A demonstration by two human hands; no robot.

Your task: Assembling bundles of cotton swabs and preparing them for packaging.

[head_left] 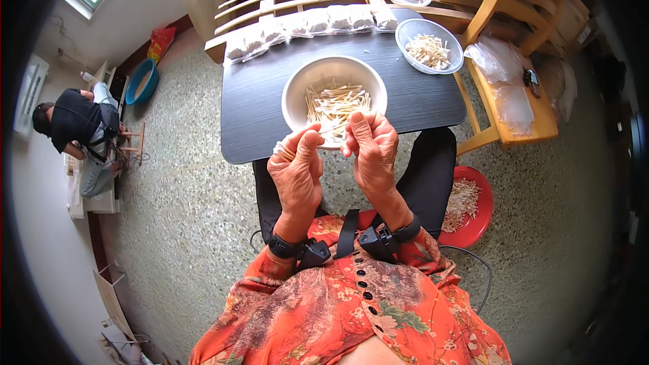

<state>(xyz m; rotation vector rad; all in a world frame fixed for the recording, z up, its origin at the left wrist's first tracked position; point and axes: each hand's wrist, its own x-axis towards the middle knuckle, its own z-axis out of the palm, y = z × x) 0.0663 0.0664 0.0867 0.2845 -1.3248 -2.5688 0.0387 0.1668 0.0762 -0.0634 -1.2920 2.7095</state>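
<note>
A cream bowl [295,88] full of loose cotton swabs [338,105] stands on the dark table in front of me. Over its near rim, my left hand [297,172] is closed around a few cotton swabs, whose white tips [284,152] stick out beside the curled fingers. Close by on the right, my right hand [373,152] is closed in a pinch, thumb against fingers. Whatever lies between those fingertips is too small to make out against the swabs behind.
Filled clear bags [311,23] line the far edge of the dark table [253,111]. Clear bowls [451,61] stand at right and beyond. A wooden chair [541,111] holds plastic bags. A red basin [483,213] of swabs is on the floor. Another person [84,118] sits far left.
</note>
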